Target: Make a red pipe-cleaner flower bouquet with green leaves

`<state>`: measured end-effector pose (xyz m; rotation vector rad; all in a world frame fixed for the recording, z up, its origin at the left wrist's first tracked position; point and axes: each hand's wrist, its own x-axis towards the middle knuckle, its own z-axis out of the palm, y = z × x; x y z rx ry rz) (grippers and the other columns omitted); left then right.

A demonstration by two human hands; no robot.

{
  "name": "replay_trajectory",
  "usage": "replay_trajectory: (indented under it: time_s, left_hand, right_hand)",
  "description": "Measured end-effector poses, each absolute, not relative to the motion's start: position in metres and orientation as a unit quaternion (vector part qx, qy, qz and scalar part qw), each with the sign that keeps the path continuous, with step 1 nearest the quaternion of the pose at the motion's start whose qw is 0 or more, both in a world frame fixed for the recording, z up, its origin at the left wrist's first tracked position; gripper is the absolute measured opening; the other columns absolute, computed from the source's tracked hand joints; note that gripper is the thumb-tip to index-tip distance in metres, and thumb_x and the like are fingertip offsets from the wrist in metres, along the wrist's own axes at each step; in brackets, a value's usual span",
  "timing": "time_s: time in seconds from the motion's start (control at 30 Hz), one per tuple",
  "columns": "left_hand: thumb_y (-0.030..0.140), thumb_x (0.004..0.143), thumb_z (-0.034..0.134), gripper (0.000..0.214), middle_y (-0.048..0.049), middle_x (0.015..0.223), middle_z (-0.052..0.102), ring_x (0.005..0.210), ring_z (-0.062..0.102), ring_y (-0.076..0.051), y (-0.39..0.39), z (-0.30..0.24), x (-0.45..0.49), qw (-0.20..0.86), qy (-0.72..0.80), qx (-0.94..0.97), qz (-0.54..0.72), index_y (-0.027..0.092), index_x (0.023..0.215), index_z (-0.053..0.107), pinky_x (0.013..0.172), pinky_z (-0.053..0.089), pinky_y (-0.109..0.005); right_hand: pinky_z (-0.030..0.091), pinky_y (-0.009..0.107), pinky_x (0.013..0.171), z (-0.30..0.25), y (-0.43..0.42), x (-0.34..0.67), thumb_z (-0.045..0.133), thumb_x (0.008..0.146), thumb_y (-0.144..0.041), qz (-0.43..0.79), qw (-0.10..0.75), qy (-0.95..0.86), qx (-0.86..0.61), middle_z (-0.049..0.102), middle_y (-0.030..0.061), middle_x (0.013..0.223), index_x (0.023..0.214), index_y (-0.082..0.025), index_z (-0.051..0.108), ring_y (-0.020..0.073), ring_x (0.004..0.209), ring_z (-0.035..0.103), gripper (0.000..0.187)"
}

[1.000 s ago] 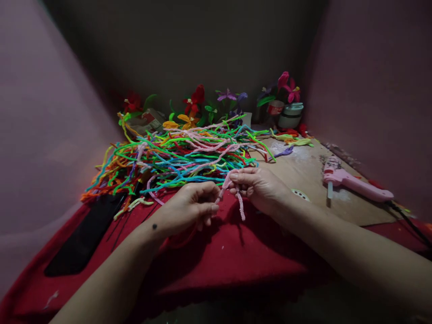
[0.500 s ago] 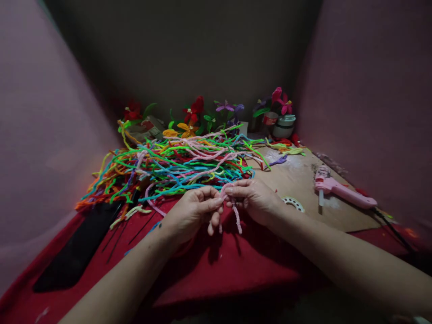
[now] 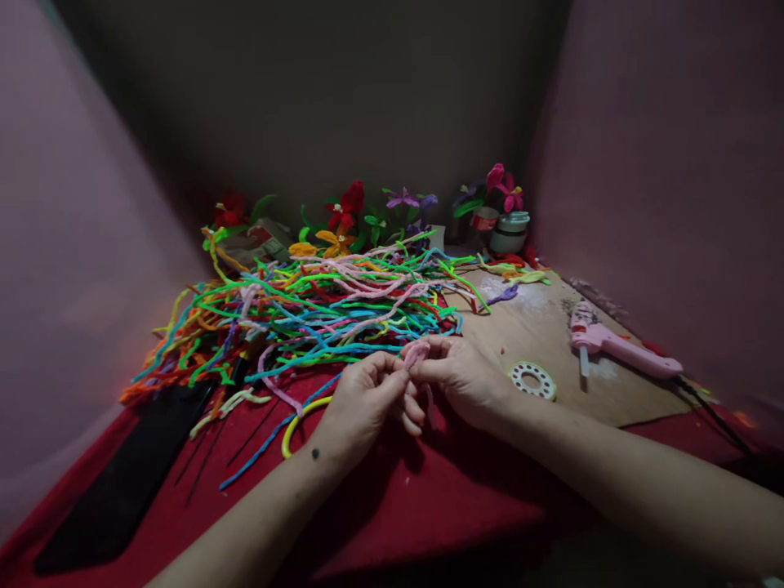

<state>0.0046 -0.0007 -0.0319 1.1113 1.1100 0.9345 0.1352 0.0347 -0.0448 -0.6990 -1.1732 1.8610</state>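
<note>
A pink pipe cleaner [image 3: 417, 354], bent into a small looped shape, is pinched between both hands above the red cloth. My left hand [image 3: 375, 398] grips it from the left with thumb and forefinger, its other fingers curled below. From the right, my right hand [image 3: 456, 371] holds the loop's other side between thumb and forefinger. A pale end hangs beneath the right fingers, partly hidden. Just beyond the hands lies a big heap of coloured pipe cleaners [image 3: 343, 302]. Near my left wrist is a yellow ring-shaped handle [image 3: 292, 433], partly covered by the hand.
On the right, a pink glue gun [image 3: 625, 347] and a white disc with holes [image 3: 532, 380] rest on a brown board [image 3: 490, 327]. A long black flat object [image 3: 122, 482] lies left. Pipe-cleaner flowers [image 3: 343, 208] and a lidded jar [image 3: 510, 232] stand behind.
The pink pipe cleaner's loop now shows more fully between my fingertips, and its hanging ends show less. Both hands sit slightly lower; the yellow handle and more of the white disc have come into view.
</note>
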Motion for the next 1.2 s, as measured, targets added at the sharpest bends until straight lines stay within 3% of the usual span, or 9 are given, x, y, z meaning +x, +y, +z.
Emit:
replay_trajectory:
  time_s: [0.13,0.23,0.43,0.6,0.8,1.2]
  left_hand:
    - [0.030,0.080,0.053,0.016,0.0005,0.050,0.061,0.041,0.056,-0.012,0.001,-0.037,0.006,0.619,0.465,0.462,0.432,0.015,0.077,0.047,0.044,0.045,-0.023]
    - [0.030,0.080,0.053,0.016,0.0006,0.052,0.061,0.041,0.055,-0.012,0.003,-0.036,0.002,0.613,0.461,0.466,0.442,0.015,0.077,0.048,0.045,0.045,-0.022]
    - [0.032,0.083,0.050,0.018,0.0025,0.048,0.057,0.034,0.047,-0.008,0.006,-0.035,-0.010,0.574,0.498,0.468,0.452,0.015,0.077,0.050,0.036,0.034,-0.017]
    - [0.033,0.081,0.050,0.019,0.0020,0.049,0.057,0.035,0.048,-0.008,0.006,-0.034,-0.009,0.561,0.518,0.469,0.444,0.015,0.077,0.049,0.035,0.036,-0.017]
    - [0.030,0.081,0.049,0.014,0.0028,0.047,0.056,0.036,0.048,-0.009,0.002,-0.030,-0.004,0.533,0.543,0.490,0.426,0.016,0.081,0.048,0.036,0.037,-0.018]
    - [0.026,0.078,0.052,0.010,0.0051,0.045,0.055,0.035,0.050,-0.011,0.003,-0.033,-0.002,0.472,0.553,0.529,0.437,0.018,0.082,0.047,0.034,0.038,-0.017]
  right_hand:
    - [0.038,0.021,0.045,-0.043,0.036,0.135,0.061,0.061,-0.011,0.710,0.410,-0.476,-0.319,0.055,-0.0050,0.050,0.070,-0.015,0.055,0.0080,0.040,0.049,0.011]
    - [0.038,0.022,0.048,-0.041,0.039,0.139,0.059,0.067,-0.016,0.708,0.382,-0.507,-0.308,0.057,-0.0026,0.053,0.071,-0.015,0.057,0.0090,0.045,0.052,0.004]
    - [0.031,0.019,0.039,-0.044,0.045,0.146,0.064,0.070,-0.024,0.725,0.308,-0.517,-0.335,0.053,-0.0031,0.046,0.062,-0.013,0.056,0.0058,0.036,0.043,0.016]
    - [0.043,0.023,0.050,-0.045,0.042,0.145,0.070,0.068,-0.027,0.771,0.353,-0.446,-0.286,0.064,0.0017,0.062,0.070,-0.014,0.056,0.0106,0.051,0.058,0.019]
    - [0.043,0.023,0.057,-0.038,0.039,0.147,0.064,0.075,-0.024,0.611,0.489,-0.543,-0.303,0.063,0.0004,0.065,0.073,-0.014,0.061,0.0094,0.056,0.055,0.011]
    - [0.040,0.022,0.056,-0.040,0.035,0.148,0.059,0.077,-0.025,0.433,0.483,-0.649,-0.398,0.057,-0.0006,0.066,0.073,-0.015,0.058,0.0095,0.060,0.050,0.011]
